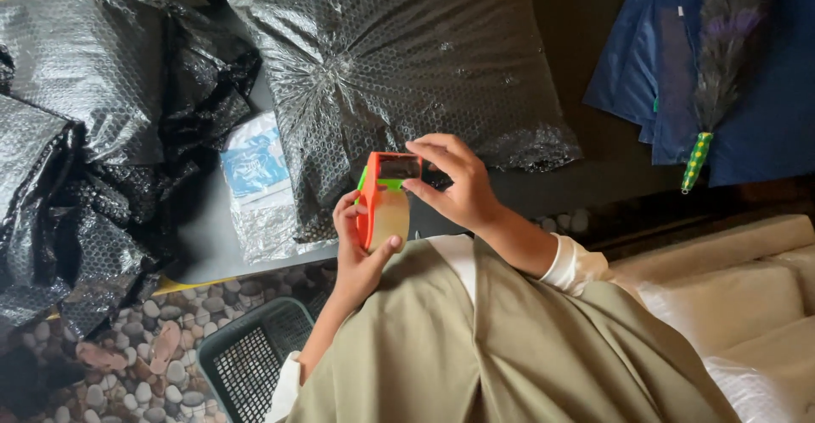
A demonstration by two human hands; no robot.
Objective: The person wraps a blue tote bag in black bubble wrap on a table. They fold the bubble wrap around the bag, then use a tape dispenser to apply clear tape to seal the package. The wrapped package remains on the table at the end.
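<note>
Tape dispenser (pixel 379 202), orange, sits clamped in my left hand (pixel 355 249) above my lap; my right hand (pixel 454 181) pinches its top. Around: 1 bubble-wrapped parcel (pixel 390 67), 1 basket (pixel 255 359)

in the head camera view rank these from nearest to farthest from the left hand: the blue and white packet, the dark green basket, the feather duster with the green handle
1. Blue and white packet: on the table, just left of the left hand.
2. Dark green basket: on the floor, below-left; close to the packet's distance.
3. Feather duster: far right, plainly farthest.
</note>
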